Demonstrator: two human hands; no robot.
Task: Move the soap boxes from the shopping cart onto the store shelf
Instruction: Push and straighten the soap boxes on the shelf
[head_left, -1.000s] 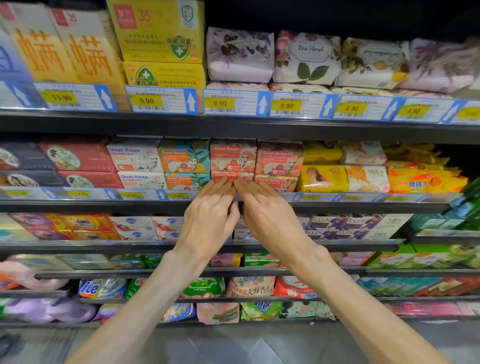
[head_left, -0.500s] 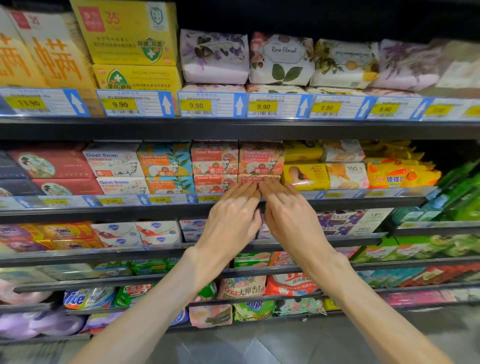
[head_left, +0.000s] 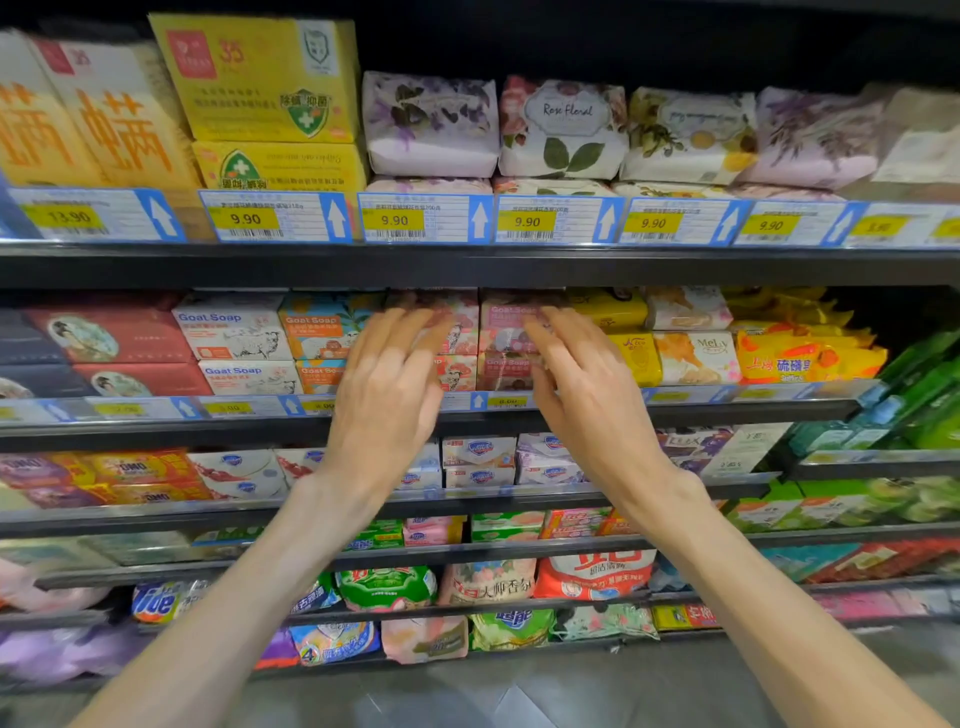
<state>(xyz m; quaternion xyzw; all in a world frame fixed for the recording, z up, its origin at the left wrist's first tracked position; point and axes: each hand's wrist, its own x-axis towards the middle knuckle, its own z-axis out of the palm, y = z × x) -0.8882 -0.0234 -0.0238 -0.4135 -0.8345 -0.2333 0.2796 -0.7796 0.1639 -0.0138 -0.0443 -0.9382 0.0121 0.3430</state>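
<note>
Head view: both bare hands are raised in front of the second shelf (head_left: 467, 423). Left hand (head_left: 387, 387) and right hand (head_left: 584, 387) have fingers spread and nearly straight, holding nothing, blurred by motion. Between and behind them sit the pink Goat Soap boxes (head_left: 501, 340), stacked two high on the shelf, beside orange Goat Soap boxes (head_left: 317, 332). Whether fingertips touch the boxes I cannot tell.
</note>
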